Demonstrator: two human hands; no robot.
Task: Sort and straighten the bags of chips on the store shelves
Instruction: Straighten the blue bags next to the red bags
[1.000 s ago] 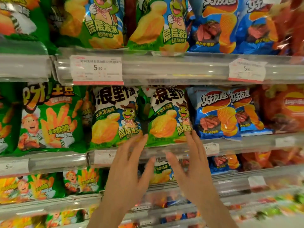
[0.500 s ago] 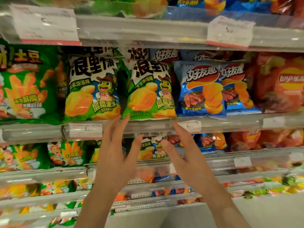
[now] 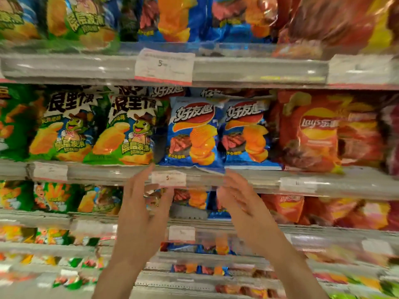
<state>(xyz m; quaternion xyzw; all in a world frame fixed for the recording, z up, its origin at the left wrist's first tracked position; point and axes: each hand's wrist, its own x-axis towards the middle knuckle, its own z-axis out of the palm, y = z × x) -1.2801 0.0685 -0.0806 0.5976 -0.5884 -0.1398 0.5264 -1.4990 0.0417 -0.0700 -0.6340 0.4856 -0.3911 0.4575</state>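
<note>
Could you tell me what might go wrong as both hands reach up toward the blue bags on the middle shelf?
The left blue bag tilts, its lower corner over the shelf rail; a nudge from the right hand might tip it off. The left hand could knock the price tag loose.

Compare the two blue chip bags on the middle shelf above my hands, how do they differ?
The left blue bag tilts, its lower right corner hanging over the shelf lip; the right blue bag stands straighter, behind the lip. The left bag overlaps the right bag's edge. Both carry the same red logo, stacked ridged chips and a meat picture.
</note>
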